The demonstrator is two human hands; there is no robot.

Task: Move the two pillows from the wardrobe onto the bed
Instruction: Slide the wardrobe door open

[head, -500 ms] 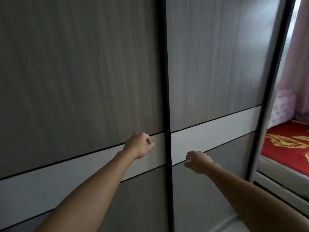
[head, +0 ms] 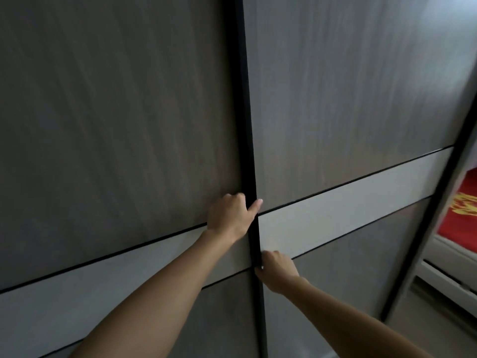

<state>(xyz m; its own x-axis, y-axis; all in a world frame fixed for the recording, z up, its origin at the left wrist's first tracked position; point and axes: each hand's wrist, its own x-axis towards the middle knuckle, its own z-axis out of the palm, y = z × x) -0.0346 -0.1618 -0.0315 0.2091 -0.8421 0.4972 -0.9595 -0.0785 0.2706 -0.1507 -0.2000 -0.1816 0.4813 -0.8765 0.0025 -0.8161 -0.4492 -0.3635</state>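
The wardrobe fills the view with two grey sliding doors, each crossed by a white band. The left door [head: 116, 125] and the right door [head: 348, 99] meet at a black vertical edge strip [head: 245, 112] and are closed. My left hand [head: 229, 215] rests against the strip at the white band, fingers curled on the left door's edge and thumb reaching across. My right hand [head: 277, 270] grips the strip lower down from the right. The pillows are hidden behind the doors.
A bed [head: 459, 213] with a red cover bearing a yellow pattern shows at the far right past the wardrobe's black side frame [head: 438, 202]. Its pale base [head: 446, 282] sits below, with light floor in front.
Both hands have moved inward from the white bands onto the black centre strip. The view has shifted left and closer, so less of the bed shows.
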